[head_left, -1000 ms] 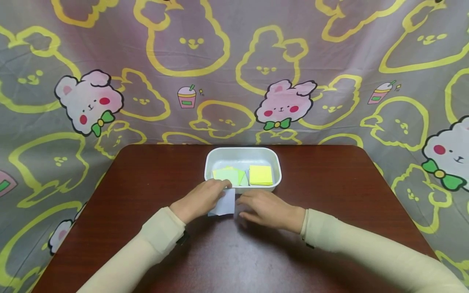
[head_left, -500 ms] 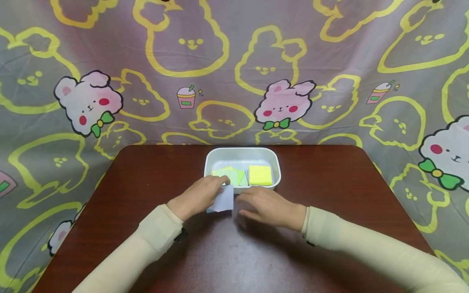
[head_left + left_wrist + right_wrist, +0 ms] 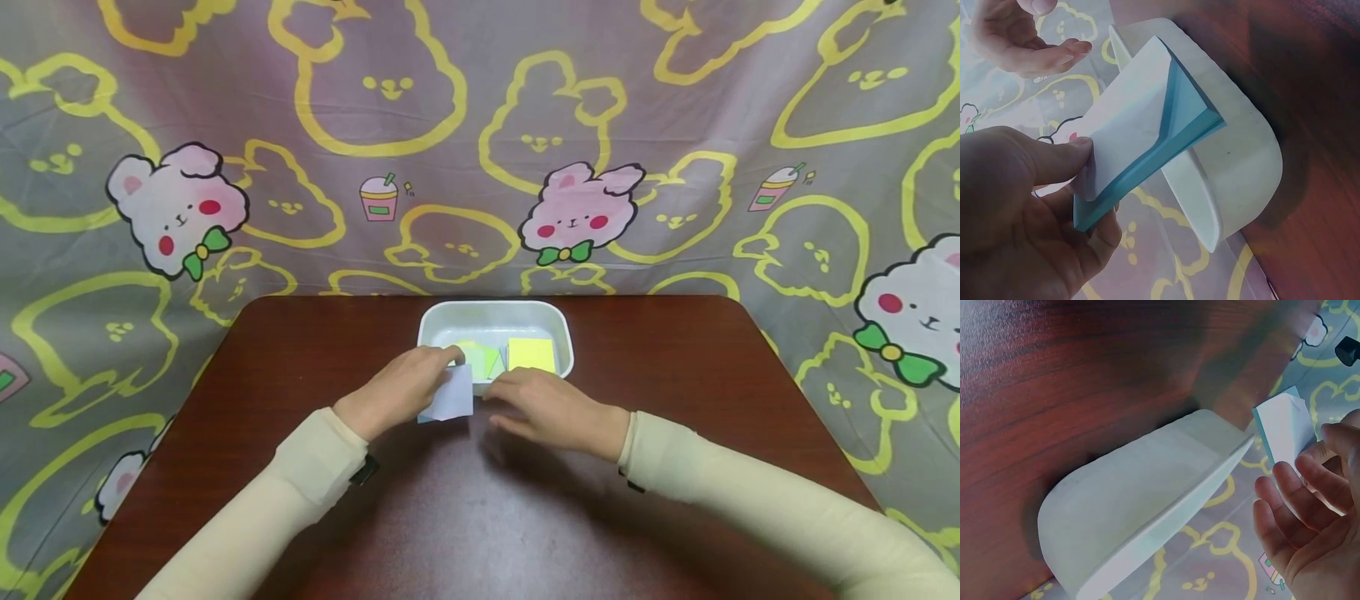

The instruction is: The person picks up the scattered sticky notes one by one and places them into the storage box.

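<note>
My left hand (image 3: 401, 385) pinches a blue sticky note pad (image 3: 1191, 119) between thumb and fingers. A pale, slightly curling sheet (image 3: 1129, 112) covers one face of the pad. The pad is tilted, in front of the near left side of a white tray (image 3: 558, 321). To its right, my right hand (image 3: 558, 412) hovers by the tray's near rim, fingers loosely bent and holding nothing. From the right wrist, bare fingertips (image 3: 1282, 509) show apart from the pad. Inside the tray lie light green notes (image 3: 476, 358) and a yellow sticky note pad (image 3: 531, 354), partly hidden by the hands.
The tray stands near the back of a dark brown wooden table (image 3: 337, 333). Behind and beside the table hangs a grey curtain (image 3: 450, 167) with yellow outlines and rabbit faces. Both forearms wear pale sleeves (image 3: 720, 475).
My left hand has risen slightly toward the tray with the blue pad, now covering more of the green notes. My right hand has shifted a little the same way, still holding nothing.
</note>
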Available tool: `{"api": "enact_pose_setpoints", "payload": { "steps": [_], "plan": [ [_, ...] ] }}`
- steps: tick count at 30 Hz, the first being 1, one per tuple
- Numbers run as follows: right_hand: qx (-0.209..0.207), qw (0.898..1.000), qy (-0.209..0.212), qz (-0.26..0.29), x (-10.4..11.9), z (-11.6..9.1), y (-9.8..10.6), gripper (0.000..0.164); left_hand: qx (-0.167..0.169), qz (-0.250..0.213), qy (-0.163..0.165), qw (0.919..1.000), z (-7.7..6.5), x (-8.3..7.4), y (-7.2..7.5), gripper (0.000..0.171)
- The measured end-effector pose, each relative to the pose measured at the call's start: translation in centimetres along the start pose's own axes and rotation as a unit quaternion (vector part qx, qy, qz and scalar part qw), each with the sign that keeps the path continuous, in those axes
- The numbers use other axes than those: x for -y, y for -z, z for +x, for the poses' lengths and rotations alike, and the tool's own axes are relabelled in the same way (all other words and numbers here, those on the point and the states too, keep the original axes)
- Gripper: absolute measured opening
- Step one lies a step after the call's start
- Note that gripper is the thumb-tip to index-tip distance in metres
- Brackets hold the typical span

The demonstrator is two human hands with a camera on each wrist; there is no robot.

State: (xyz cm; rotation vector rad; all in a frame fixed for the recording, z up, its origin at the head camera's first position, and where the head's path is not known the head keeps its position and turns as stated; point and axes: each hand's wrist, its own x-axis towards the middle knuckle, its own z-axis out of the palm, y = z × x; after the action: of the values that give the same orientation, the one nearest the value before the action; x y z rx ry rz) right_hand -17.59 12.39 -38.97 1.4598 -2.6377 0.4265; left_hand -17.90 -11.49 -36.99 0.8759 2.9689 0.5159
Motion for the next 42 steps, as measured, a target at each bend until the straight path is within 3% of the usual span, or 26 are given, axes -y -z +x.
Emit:
{"api": "enact_pose_setpoints", "payload": {
  "steps": [11,23,29,42],
  "plan": [
    [0.001,1.000,0.001,0.002,0.0,0.3,0.3,0.030,-0.021,0.011,-0.026,0.9994,0.6,0.0,0.7,0.025],
    [0.002,1.000,-0.004,0.001,-0.4,0.5,0.3,0.029,-0.005,0.006,-0.001,1.0000,1.7,0.1,1.3,0.027],
    [-0.002,1.000,-0.006,0.000,-0.8,0.6,0.3,0.029,-0.006,0.007,-0.004,0.9999,2.2,0.3,1.6,0.026],
    [0.003,0.999,-0.033,0.009,-1.5,0.6,0.5,0.028,-0.027,0.001,-0.006,0.9996,2.9,0.5,1.7,0.024]
  ]
}}
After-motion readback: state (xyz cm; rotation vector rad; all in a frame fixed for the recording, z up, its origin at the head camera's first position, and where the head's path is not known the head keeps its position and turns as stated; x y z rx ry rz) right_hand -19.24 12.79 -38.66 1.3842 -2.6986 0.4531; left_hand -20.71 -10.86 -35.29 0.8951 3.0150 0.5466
